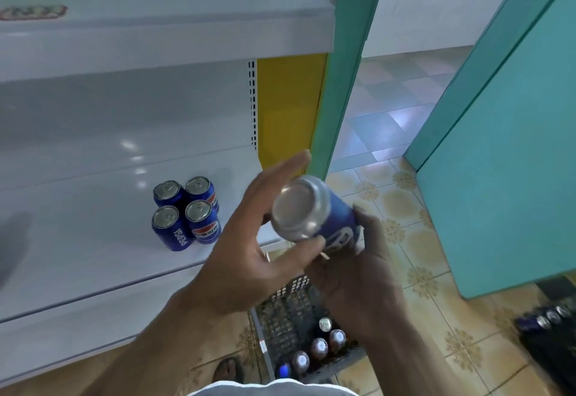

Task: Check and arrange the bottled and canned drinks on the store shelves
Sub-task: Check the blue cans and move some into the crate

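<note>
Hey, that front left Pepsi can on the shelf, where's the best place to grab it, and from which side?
Take the front left can round its mid body, coming from the front left. It stands upright and those sides are free. The right can and the back can crowd its other sides, so a grip from there would likely knock them.

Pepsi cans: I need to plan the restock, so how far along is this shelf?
Done: four cans stand grouped on the white shelf. In hand: a fifth can, tilted, gripped by the right hand, with the left hand open beside it. Left: bottles in the crate on the floor.
</note>
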{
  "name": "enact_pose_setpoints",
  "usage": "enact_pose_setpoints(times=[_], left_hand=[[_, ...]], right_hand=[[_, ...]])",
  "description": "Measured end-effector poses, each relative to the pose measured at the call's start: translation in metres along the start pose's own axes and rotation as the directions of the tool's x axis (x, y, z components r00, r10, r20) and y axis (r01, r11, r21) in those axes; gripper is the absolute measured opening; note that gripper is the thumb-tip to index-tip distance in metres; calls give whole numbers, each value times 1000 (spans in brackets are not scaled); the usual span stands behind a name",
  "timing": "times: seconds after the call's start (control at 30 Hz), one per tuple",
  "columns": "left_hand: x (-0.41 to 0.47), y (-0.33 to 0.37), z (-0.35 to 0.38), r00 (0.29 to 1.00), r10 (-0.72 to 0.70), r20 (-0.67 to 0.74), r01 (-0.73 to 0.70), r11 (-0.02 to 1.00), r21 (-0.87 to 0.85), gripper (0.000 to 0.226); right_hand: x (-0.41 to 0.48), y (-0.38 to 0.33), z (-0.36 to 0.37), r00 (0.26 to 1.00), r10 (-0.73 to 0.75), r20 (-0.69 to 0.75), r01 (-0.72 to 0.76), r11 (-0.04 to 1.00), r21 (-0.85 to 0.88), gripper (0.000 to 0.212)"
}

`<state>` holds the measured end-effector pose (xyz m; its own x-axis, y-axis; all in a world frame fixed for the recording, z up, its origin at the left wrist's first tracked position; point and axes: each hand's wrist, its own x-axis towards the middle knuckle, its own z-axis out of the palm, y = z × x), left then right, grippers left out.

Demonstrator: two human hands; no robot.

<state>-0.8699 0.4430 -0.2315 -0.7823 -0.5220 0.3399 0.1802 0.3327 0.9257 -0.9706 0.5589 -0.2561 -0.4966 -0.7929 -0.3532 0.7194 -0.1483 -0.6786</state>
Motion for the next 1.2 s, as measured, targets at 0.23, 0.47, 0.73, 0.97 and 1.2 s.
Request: enact_pose_setpoints(times=[0.23,0.47,0.73,0.97,1.2], left_hand=[[1,-8,11,812,-557,-173,431,773,-465,45],[2,-4,3,841,-539,-39,428,709,-561,39],[0,-6,4,842,-535,-71,421,732,-536,44],[-6,-7,8,802,-592,-76,452,685,-571,47],[-5,-4,8,813,-571,-112,442,732,-518,53]], right_hand=[[-3,-17,3,898,-412,156,415,671,-615,62],[0,-16,-2,911,-372,175,388,637,-666,59],[1,-18,-8,927,-354,121,338,656,-675,48],[4,-15,-9,891,-409,196,428,614,-663,55],[0,-12,-8,873,-409,265,476,605,-638,67]])
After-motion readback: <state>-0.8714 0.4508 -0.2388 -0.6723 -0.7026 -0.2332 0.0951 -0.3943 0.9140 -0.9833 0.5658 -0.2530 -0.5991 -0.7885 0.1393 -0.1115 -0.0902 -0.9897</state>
